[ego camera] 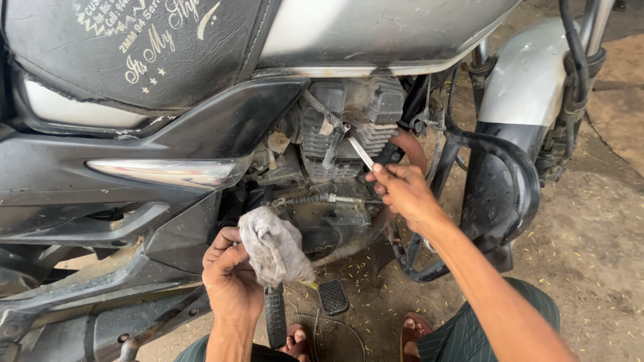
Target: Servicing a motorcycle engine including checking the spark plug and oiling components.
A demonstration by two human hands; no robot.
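Right hand (402,191) fingers gripping a spanner (362,153) at the motorcycle engine (349,121), left hand (231,281) clutching a grey rag (274,247) — black crash guard (516,181) right, foot peg (333,296) near.

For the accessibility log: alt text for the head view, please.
Seen from above, a person's right hand holds a slim metal tool against a motorcycle engine, while the left hand grips a grey rag lower down. Sandalled feet rest on the dirt floor.
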